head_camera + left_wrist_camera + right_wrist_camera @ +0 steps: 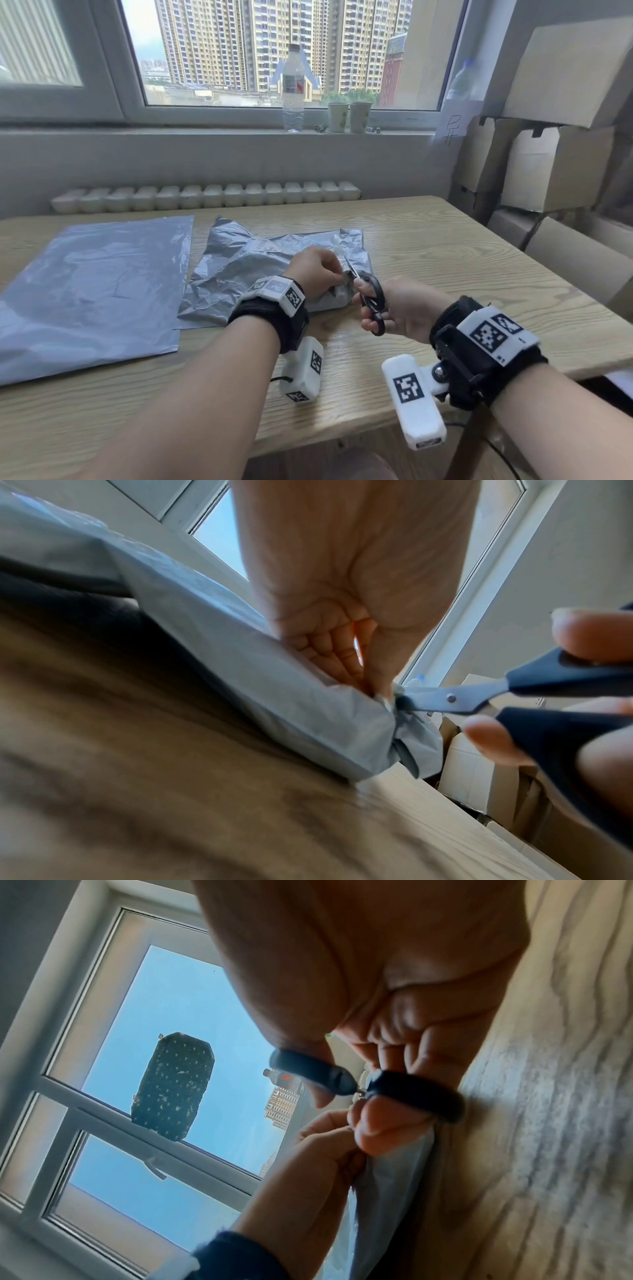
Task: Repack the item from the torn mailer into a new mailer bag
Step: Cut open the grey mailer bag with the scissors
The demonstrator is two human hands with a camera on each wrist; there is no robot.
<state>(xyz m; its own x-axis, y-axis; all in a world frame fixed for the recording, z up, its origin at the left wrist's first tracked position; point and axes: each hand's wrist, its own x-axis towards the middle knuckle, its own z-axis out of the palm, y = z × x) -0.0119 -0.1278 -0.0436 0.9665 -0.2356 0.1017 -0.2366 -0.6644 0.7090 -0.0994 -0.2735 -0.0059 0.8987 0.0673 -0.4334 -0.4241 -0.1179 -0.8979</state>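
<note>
Left hand (317,270) pinching torn mailer (239,274), right hand (394,310) gripping scissors (371,301)

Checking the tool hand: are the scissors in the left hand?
No, the right hand grips the scissors; the left hand pinches the torn mailer.

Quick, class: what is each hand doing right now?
Left hand: closed, pinching the torn mailer at its cut end.
Right hand: closed, gripping the scissors.
</note>
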